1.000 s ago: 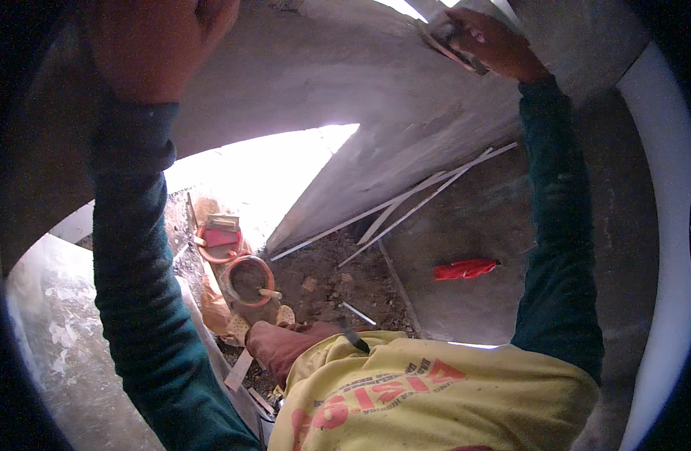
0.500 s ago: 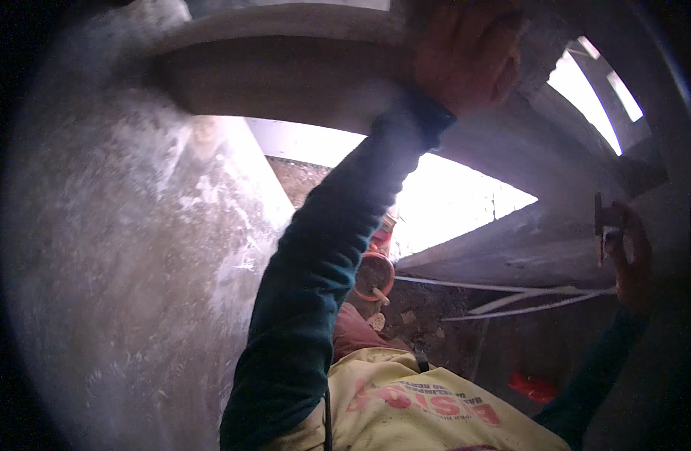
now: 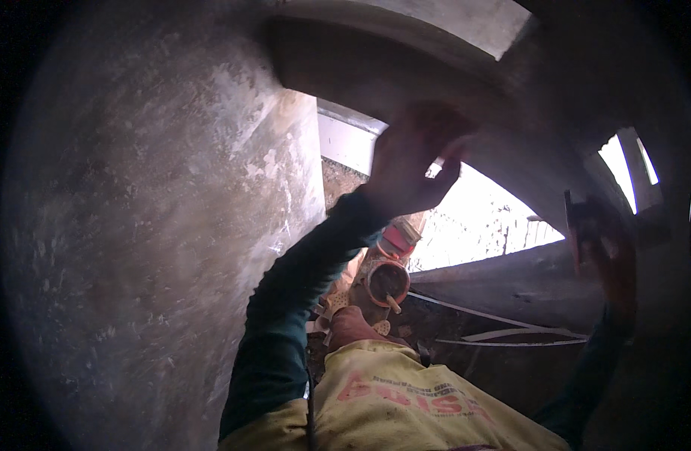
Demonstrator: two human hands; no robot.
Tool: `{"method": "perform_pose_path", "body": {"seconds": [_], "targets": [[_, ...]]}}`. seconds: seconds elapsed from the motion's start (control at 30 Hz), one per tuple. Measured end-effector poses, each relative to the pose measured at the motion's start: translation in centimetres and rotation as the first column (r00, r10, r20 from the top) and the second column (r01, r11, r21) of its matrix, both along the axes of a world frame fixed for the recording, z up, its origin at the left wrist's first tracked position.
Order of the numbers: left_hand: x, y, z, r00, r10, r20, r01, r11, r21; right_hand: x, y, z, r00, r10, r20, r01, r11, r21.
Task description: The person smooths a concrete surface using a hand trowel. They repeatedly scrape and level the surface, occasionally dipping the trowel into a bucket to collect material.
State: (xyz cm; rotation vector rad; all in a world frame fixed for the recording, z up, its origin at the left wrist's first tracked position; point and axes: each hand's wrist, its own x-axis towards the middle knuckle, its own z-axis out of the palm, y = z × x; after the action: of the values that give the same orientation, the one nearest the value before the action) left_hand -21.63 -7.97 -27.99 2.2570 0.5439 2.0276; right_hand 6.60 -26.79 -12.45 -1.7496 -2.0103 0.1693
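My left hand (image 3: 414, 161) is raised in front of the underside of a grey concrete beam (image 3: 360, 64). Its thumb stands apart from the fingers, which blur into the shadow; nothing shows in its grasp, and whether it touches the beam is unclear. Over on the right, in dim light, my right hand (image 3: 614, 259) is closed round the handle of a flat trowel (image 3: 570, 225). The thin blade is seen nearly edge-on, beside the dark sloping concrete surface.
A rough grey wall (image 3: 172, 225) fills the left side. Below, an orange-rimmed bucket (image 3: 407, 289) stands with a wooden handle sticking out, near a red object (image 3: 396, 239). Pale strips (image 3: 511, 336) lie at lower right. Bright openings (image 3: 480, 218) show between the concrete members.
My left hand has come down and left from the beam, its arm bending more. My right hand, still gripping the trowel, sits slightly further left and lower. The whole view has shifted.
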Motion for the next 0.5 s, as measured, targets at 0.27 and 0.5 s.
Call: {"method": "perform_pose_path", "body": {"seconds": [0.27,0.5], "targets": [[-18.9,2.2,3.7,0.927,0.375,0.016,-0.370,0.903,0.218,-13.5,12.1,2.2,0.941,0.192,0.278,-0.251,0.948,0.194],[-25.4,2.4,7.7,0.879,0.364,-0.308,-0.288,0.920,0.266,-20.6,23.5,4.9,0.968,0.190,0.164,-0.195,0.981,0.018]]}}
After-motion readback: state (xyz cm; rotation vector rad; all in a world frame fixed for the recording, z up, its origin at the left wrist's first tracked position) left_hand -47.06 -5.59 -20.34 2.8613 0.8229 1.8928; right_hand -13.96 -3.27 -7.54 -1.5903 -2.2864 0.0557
